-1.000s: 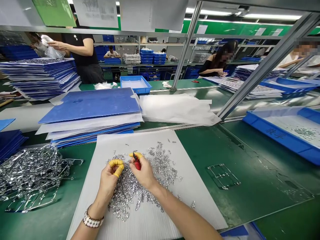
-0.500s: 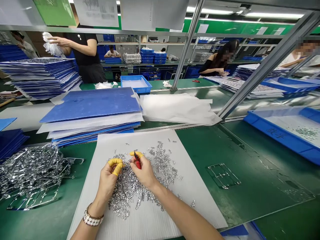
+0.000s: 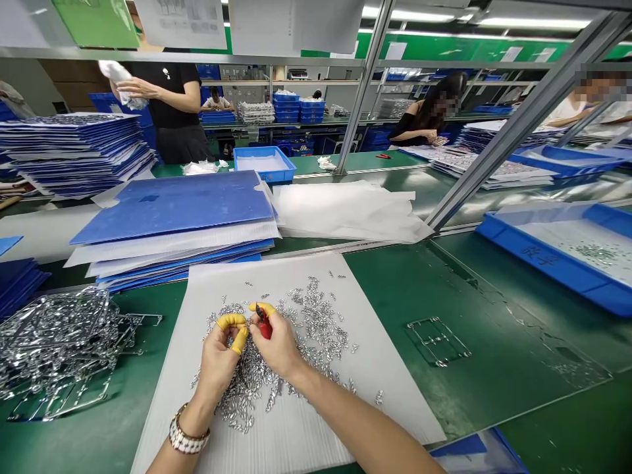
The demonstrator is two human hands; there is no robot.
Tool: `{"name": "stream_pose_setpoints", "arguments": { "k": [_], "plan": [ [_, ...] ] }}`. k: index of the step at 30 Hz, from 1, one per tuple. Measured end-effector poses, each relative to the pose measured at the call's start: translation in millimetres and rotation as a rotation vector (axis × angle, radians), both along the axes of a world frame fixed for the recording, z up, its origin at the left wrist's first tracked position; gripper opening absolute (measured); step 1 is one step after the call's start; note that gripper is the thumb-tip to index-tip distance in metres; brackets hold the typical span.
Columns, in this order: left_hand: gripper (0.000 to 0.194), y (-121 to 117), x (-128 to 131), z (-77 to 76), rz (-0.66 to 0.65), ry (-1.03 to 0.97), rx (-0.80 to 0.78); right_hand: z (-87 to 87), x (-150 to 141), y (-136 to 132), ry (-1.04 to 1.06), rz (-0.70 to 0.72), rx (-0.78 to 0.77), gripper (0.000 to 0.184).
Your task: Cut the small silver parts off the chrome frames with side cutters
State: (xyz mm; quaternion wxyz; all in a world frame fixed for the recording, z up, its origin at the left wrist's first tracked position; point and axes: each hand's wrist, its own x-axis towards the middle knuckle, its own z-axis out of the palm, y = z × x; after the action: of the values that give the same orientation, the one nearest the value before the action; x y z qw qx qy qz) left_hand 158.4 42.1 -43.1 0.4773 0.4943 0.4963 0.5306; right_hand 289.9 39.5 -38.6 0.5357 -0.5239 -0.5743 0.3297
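My left hand (image 3: pixel 223 349), in yellow finger cots, is closed in a pinch over the pile; whatever lies between the fingertips is too small to make out. Close beside it, my right hand (image 3: pixel 276 342) is wrapped round red-handled nippers (image 3: pixel 264 322), their dark jaws pointing up and away from me. Beneath both hands, many small shiny silver pieces (image 3: pixel 316 316) lie heaped and scattered on a white foam sheet (image 3: pixel 296 441). The hands partly hide the heap.
Tangled chrome frames (image 3: pixel 59 342) are piled at left, and a single frame (image 3: pixel 438 342) lies at right. Behind the sheet stands a stack of blue boards (image 3: pixel 182 204). A blue tray (image 3: pixel 557 263) sits at far right. A metal post (image 3: pixel 518 125) slants across. Co-workers stand or sit beyond.
My two hands have come slightly closer together, still over the pile, with the nippers still in the right. The view has shifted a little. A co-worker at back left has moved a white bundle.
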Motion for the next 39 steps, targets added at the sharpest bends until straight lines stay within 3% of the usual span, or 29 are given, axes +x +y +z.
{"name": "stream_pose_setpoints", "arguments": {
  "k": [18, 25, 39],
  "plan": [
    [0.032, -3, -2, 7.0, 0.022, 0.042, 0.033, 1.4, -2, 0, 0.082, 0.092, -0.119, 0.033],
    [0.036, 1, -4, 0.7, 0.027, -0.070, -0.028, -1.0, -3, 0, 0.050, 0.066, -0.094, 0.032],
    [0.030, 3, -5, -3.3, 0.008, -0.031, -0.053, -6.5, -4, 1, -0.012, 0.017, -0.111, 0.034]
  ]
}}
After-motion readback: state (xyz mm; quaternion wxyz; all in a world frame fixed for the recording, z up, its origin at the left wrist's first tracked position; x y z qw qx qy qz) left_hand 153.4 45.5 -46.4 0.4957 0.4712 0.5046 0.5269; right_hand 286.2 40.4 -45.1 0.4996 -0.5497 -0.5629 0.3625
